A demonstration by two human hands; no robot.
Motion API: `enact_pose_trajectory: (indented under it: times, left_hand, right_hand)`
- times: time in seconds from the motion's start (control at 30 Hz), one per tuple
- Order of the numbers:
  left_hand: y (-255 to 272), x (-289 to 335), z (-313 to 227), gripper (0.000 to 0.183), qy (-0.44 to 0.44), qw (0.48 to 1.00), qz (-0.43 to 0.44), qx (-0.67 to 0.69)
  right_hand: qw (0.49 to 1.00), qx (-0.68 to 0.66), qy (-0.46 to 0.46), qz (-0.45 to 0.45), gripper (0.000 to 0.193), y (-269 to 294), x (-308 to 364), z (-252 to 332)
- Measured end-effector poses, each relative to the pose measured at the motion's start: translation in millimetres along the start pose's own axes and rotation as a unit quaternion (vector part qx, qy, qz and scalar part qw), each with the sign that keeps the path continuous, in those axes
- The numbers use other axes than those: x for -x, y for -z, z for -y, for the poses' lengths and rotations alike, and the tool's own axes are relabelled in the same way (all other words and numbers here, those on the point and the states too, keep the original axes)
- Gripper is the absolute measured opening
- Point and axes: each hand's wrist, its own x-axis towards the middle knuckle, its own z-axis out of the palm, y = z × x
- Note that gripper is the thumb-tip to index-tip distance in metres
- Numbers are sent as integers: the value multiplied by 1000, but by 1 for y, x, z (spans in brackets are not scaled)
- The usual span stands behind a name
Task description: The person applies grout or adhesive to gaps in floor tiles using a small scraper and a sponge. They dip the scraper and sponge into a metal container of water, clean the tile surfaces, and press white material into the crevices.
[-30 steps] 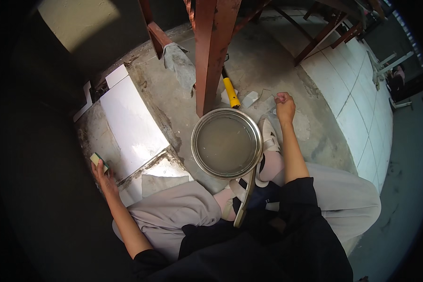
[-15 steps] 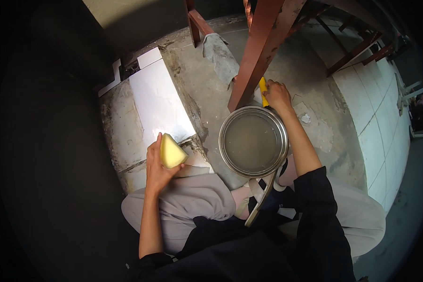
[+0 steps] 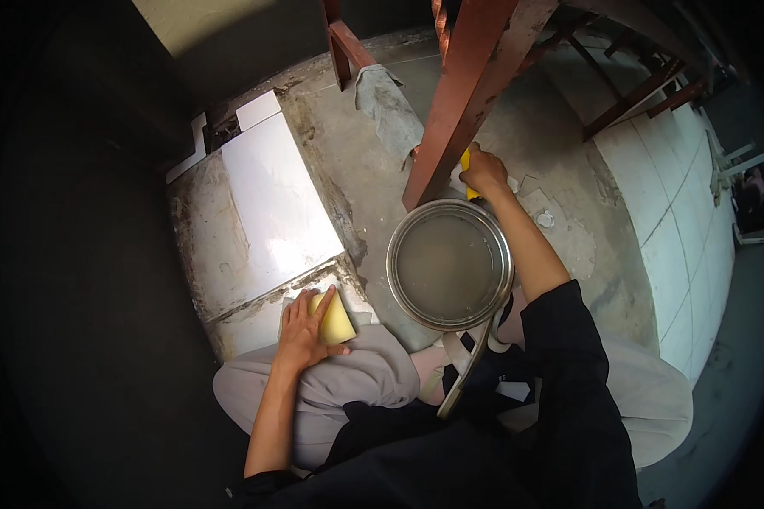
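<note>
A yellow block-shaped sponge (image 3: 338,322) is in the grip of my left hand (image 3: 300,332), low beside my bent knee and close to the near edge of the tiled strip. My fingers lie across its left side and top. Beyond the metal pot (image 3: 390,270), which holds cloudy greyish water, my right hand (image 3: 485,171) closes around a yellow handle (image 3: 465,159). What the handle belongs to is mostly hidden by my fingers and the pot. The large white tile (image 3: 284,199) lies on the floor ahead of my left hand.
A reddish-brown metal post (image 3: 458,102) slants up just behind the pot. A rough grey, cloth-like piece (image 3: 388,110) hangs over a lower bar. Smaller white tile pieces (image 3: 259,110) lie at the far left. White floor tiles (image 3: 671,220) run along the right.
My left hand has lowered the sponge toward my knee and turned it. My right hand has shifted slightly left with the yellow handle, which now sits lower behind the pot.
</note>
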Motion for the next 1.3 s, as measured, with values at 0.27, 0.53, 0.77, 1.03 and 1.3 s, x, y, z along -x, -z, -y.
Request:
enact_pose_trajectory:
  times: [0.27,0.53,0.77,1.03,1.3]
  left_hand:
    - [-6,-3,15,116,-5,994,-40,101]
    - [6,-15,16,114,-24,988,-73,131]
    - [4,-15,20,112,36,982,-82,165]
    - [6,-26,23,110,40,972,-105,205]
    - [11,-23,23,108,45,967,-111,226]
  right_hand:
    - [994,-67,-10,-91,47,33,-20,-19]
    - [996,-21,-45,-74,55,50,-45,-102]
    - [995,-42,-54,-71,56,5,-46,-127]
    - [986,-67,123,-88,49,29,-33,-53]
    - [976,133,131,115,58,-3,-12,-7]
